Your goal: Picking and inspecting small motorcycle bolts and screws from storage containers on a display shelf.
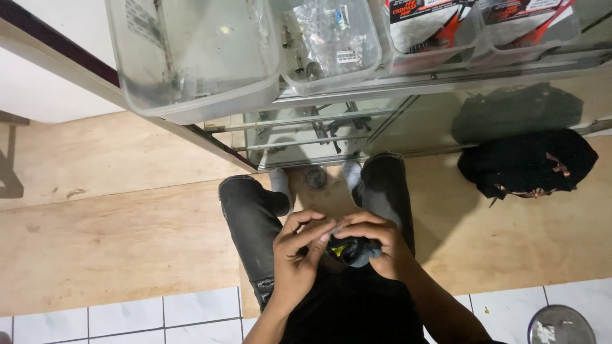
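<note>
Small dark part (352, 250) with a yellow patch sits over the lap, near the knees, right hand (382, 248) clamped around it. Left hand (298, 251) pinches its left end. Probably light, rigid, slippery; best held round its body.

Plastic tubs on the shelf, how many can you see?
4. A big clear tub at the left, a smaller one beside it, then two tubs at the right holding red-and-black packets. More may be hidden past the frame.
</note>
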